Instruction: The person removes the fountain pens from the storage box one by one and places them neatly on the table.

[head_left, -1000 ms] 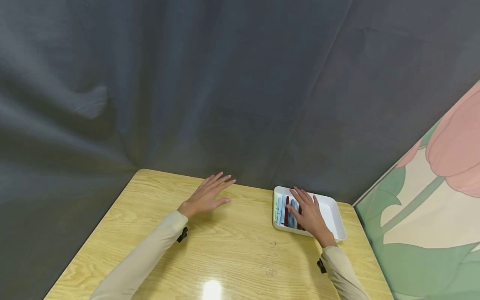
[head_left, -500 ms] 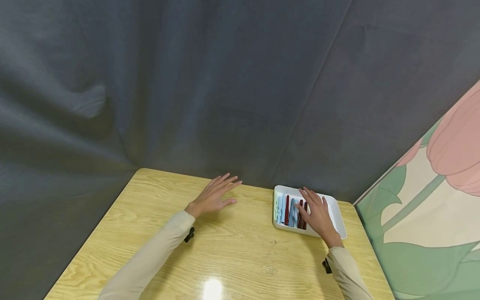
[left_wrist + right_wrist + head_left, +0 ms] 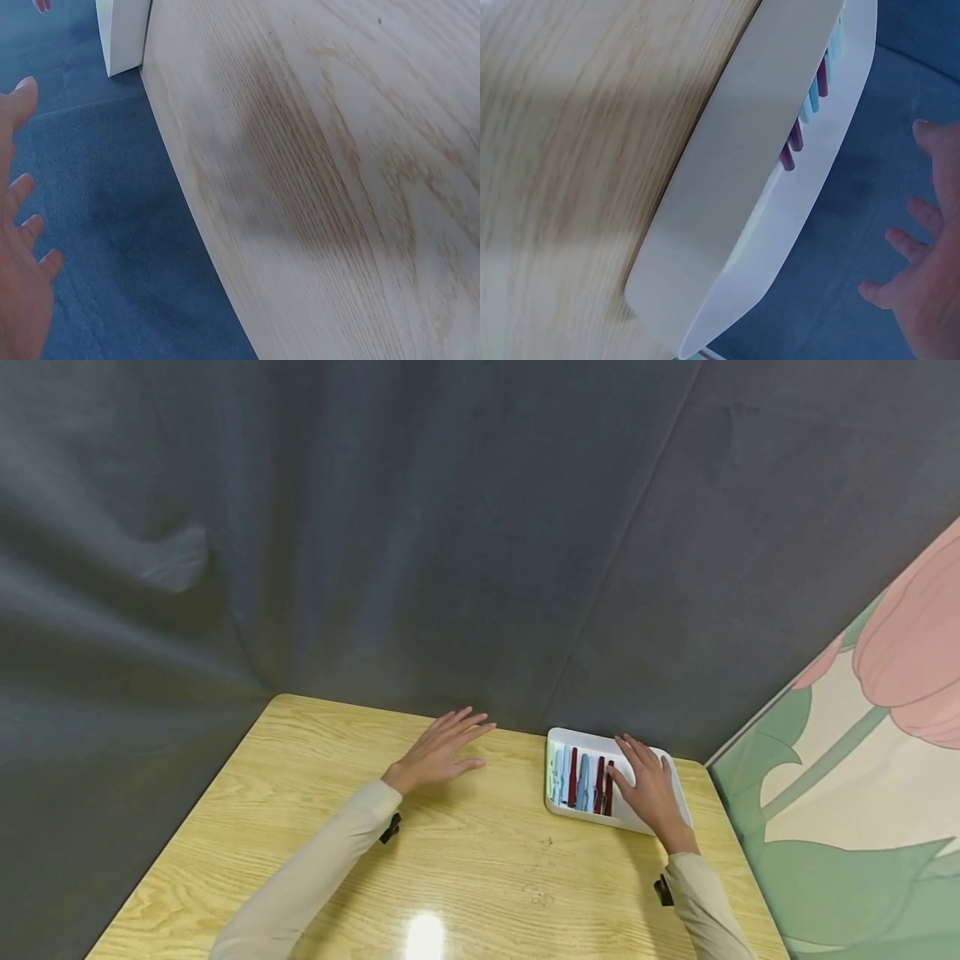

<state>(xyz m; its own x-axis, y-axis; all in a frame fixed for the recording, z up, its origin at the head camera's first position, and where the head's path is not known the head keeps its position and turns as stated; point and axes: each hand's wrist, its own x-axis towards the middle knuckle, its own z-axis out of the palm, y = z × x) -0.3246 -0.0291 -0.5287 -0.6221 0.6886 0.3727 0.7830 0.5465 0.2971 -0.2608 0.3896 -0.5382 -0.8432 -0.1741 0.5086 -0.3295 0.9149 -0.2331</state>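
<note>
A white rectangular tray stands near the table's back right corner. Inside, several slim pen-like sticks lie side by side: pale green and light blue at the left, then a dark red stick, a blue stick and more dark red ones. My right hand hovers over the tray's right part, fingers spread, nothing held. In the right wrist view the stick ends peek over the tray's wall. My left hand is held above the table left of the tray, fingers spread and holding nothing.
The wooden table has a light reflection at its front and small marks near the middle. A dark grey curtain hangs behind its back edge. A panel with a pink tulip print borders the right side.
Both hands have drifted to the right, fingers still spread. My right hand has moved off the sticks, so the dark red ones at the right now show more. The tray has stayed put.
</note>
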